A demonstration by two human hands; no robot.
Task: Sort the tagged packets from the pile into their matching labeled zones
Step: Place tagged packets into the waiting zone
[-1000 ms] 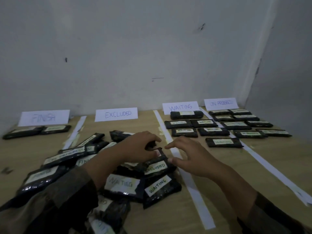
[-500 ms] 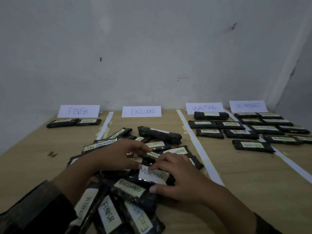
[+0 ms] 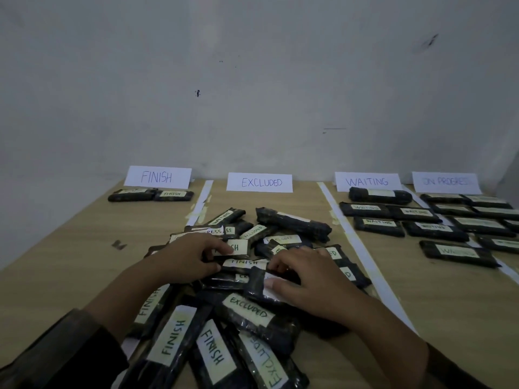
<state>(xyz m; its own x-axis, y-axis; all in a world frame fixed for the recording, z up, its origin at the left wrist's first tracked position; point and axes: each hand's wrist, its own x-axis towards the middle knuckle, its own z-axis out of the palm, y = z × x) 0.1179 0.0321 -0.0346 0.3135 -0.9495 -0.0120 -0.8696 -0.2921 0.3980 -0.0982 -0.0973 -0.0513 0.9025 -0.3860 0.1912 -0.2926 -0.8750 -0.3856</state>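
Note:
A pile of black packets [image 3: 247, 313] with white tags reading FINISH, EXCLUDED and WAITING lies in the middle of the wooden table [image 3: 70, 256]. My left hand [image 3: 188, 256] lies on the pile's left part, its fingers and thumb pinching a FINISH-tagged packet [image 3: 238, 246]. My right hand [image 3: 309, 279] curls over another black packet [image 3: 257, 284] and hides most of its tag. Paper signs stand at the wall: FINISH [image 3: 157, 177], EXCLUDED [image 3: 259, 182], WAITING [image 3: 366, 181], ON PROGRESS [image 3: 446, 181].
Two packets [image 3: 151, 194] lie under the FINISH sign. Several packets [image 3: 393, 217] fill the WAITING zone and several more [image 3: 483, 217] the ON PROGRESS zone. White tape strips [image 3: 354, 242] divide the zones. A wall closes the back and the right.
Both hands have come down onto the pile. My right hand has closed over the packet whose WAITING tag showed before, and my left fingers now hold a FINISH tag. The view shifted left.

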